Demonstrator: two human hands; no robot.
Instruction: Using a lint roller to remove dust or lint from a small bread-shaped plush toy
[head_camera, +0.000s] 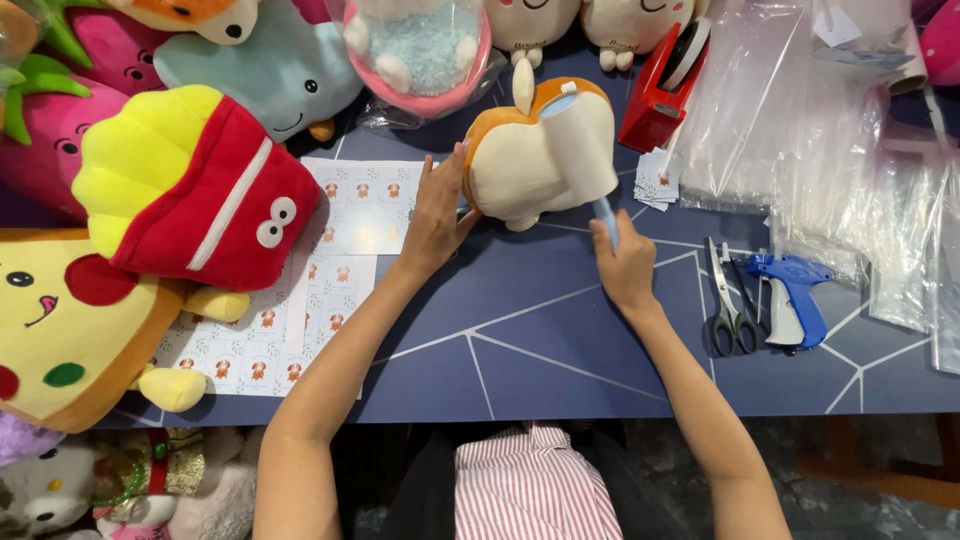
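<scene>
We steady the orange-and-cream plush toy (520, 165) with our left hand (435, 215) spread wide against its left side. Our right hand (625, 265) grips the blue handle of what looks like a lint roller (590, 145), angled up onto the plush, above the dark blue table (560, 350).

This looks like a small packing workshop for soft toys. Many plush toys (190, 190) crowd the blue worktop (540, 340), beside sticker sheets (350, 215), clear plastic bags (800, 110), a red tape dispenser (662, 90), scissors (730, 300) and a blue tagging gun (790, 295).
</scene>
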